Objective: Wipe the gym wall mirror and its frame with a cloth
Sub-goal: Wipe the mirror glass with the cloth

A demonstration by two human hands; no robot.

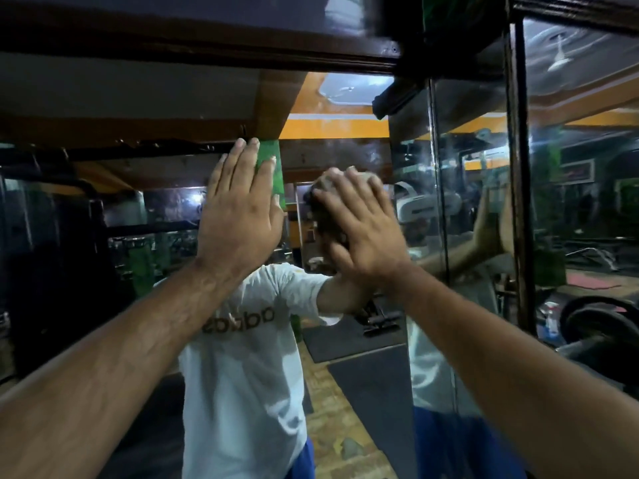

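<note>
Both forearms reach up from bottom corners twd the mirror [145, 209]. Left hand [238, 216] is flat and open, fingers together, palm on the glass, holding nothing. Right hand [359, 226], just beside it, presses a dark crumpled cloth [321, 202] to the glass; cloth shows past the fingertips, blurred. Dark wooden frame [242, 53] runs above both hands, w/ an upright frame post [518, 188] right of the right hand.

Wall mirror [138, 209], upright, smeared and streaked, reflecting a white shirt and dim gym. Dark wooden frame [214, 60] along the mirror's top edge, with another dark upright strip right of the mirror. Crumpled grey-brown cloth [323, 188] pressed flat against the mirror, below the top frame.
</note>
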